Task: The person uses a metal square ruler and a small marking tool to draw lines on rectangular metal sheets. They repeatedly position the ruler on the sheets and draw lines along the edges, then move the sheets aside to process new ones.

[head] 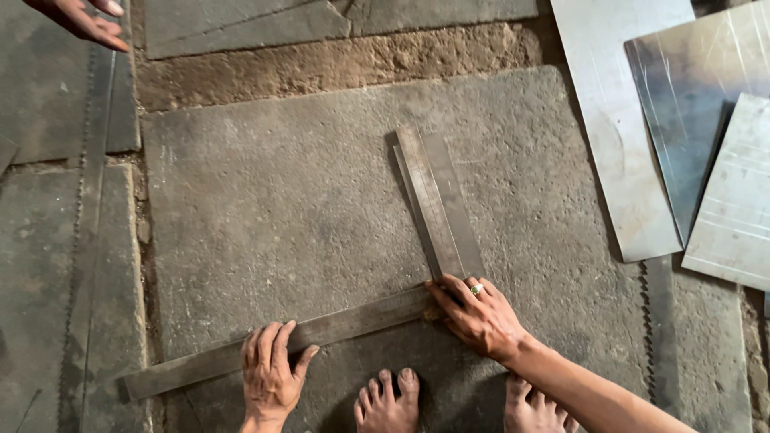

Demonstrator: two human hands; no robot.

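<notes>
Steel square (385, 265) pinned by both hands, slab edges clear.

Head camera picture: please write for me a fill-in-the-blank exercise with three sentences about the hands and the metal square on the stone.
1. The left hand presses flat on the ____ arm of the metal square.
2. The right hand, which wears a ____ on one finger, holds the square at its corner.
3. Shiny metal sheets lie at the upper ____ of the stone slab.

Missing words: long; ring; right
</notes>
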